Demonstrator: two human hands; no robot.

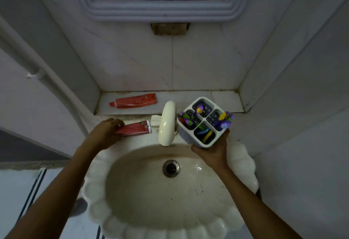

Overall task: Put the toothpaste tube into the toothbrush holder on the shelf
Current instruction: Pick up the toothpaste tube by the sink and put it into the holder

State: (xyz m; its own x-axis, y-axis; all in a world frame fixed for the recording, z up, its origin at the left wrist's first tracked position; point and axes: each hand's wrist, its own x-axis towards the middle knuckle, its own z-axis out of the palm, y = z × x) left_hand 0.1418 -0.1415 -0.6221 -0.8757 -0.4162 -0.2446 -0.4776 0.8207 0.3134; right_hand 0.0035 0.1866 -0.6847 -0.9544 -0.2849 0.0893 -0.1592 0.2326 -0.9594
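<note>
A red toothpaste tube lies flat on the sink's back rim, left of the tap. My left hand rests on its near end, fingers curled over it. A second red toothpaste tube lies on the marble shelf behind the sink, at its left. My right hand holds a white, four-compartment toothbrush holder from below, lifted above the sink's right rim and tilted toward me. Several coloured toothbrushes stand in its compartments.
A cream tap stands between the two hands. The scalloped white sink fills the foreground, with its drain in the middle. Walls close in the shelf on both sides. A framed mirror hangs above.
</note>
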